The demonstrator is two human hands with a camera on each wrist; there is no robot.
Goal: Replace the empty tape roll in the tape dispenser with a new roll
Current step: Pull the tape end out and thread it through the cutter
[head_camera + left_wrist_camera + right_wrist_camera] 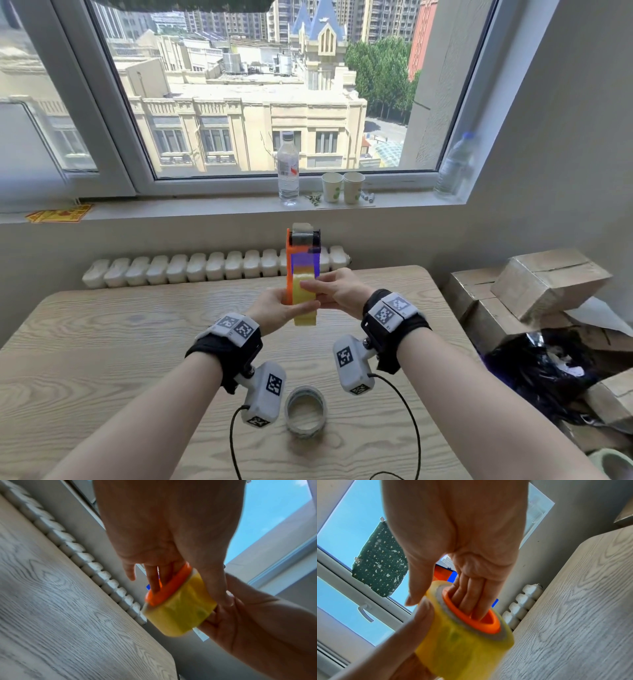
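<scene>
I hold an orange and blue tape dispenser (303, 260) upright above the wooden table (137, 342), with a yellow tape roll (305, 308) on its orange hub (494, 626). My left hand (274, 308) pinches the roll (180, 615) from the left: thumb on its outer face, fingers inside the hub (168, 588). From the right, my right hand (337, 291) pinches the roll (462, 649) the same way. An empty clear tape roll (305, 413) stands on the table below my wrists.
A radiator (205, 270) runs behind the table's far edge. The windowsill holds a water bottle (288, 168), two paper cups (342, 186) and another bottle (455, 168). Cardboard boxes (534, 284) and a black bag (548, 373) crowd the right side.
</scene>
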